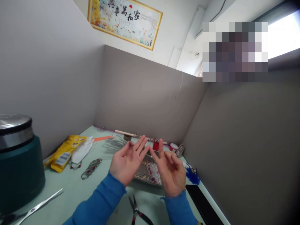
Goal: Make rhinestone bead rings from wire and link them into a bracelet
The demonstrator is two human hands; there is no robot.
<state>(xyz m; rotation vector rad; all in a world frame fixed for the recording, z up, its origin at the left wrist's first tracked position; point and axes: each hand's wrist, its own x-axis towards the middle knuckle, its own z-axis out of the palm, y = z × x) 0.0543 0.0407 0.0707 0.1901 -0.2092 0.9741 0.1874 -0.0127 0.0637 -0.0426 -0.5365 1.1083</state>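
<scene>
Both palms face up over a tray [147,182] of small beads. My left hand [126,161] is open with its fingers stretched out, and nothing shows in it. Close beside it, my right hand [172,172] is also open, with two fingers extended and the others partly bent; its palm shows no object. The fingertips of the two hands nearly meet or touch; I cannot tell which. Below them on the table lie pliers [135,209] with dark handles, jaws apart. Behind my left hand is a bundle of thin silvery wires [114,143].
At left stand a green flask [21,175], scissors [38,206], a yellow packet [67,153] and a beaded chain [91,168]. A black flat object [202,204] and a blue tassel-like bunch [192,175] lie at right. Grey partitions [145,97] enclose the table. Beyond is a blurred-out person.
</scene>
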